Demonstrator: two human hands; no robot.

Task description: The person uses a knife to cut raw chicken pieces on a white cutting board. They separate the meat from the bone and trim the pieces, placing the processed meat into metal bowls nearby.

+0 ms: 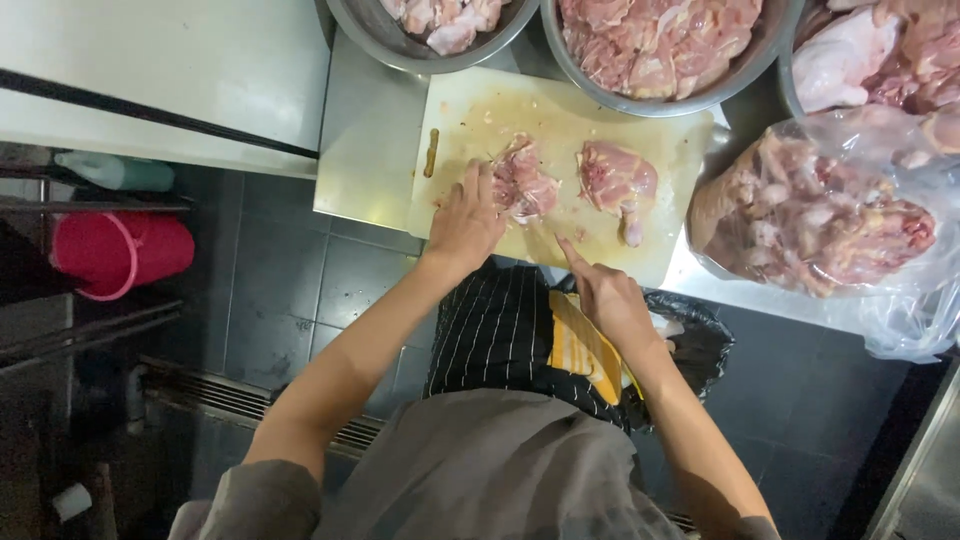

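A pale cutting board (470, 120) lies on a steel counter and carries two raw chicken pieces. My left hand (465, 222) rests at the near left edge of the left chicken piece (525, 185), with the fingers pressing on the meat. The right chicken piece (615, 180) lies untouched a little further right. My right hand (608, 298) hovers at the board's near edge with the index finger stretched toward the board and the other fingers curled. Its palm is hidden, so I cannot tell whether it holds anything.
Three steel bowls of raw chicken (440, 25) (655, 45) (880, 55) stand behind the board. A clear plastic bag of chicken (820, 215) lies at the right. A red bucket (120, 250) stands on the dark tiled floor at the left. I wear a striped apron (500, 330).
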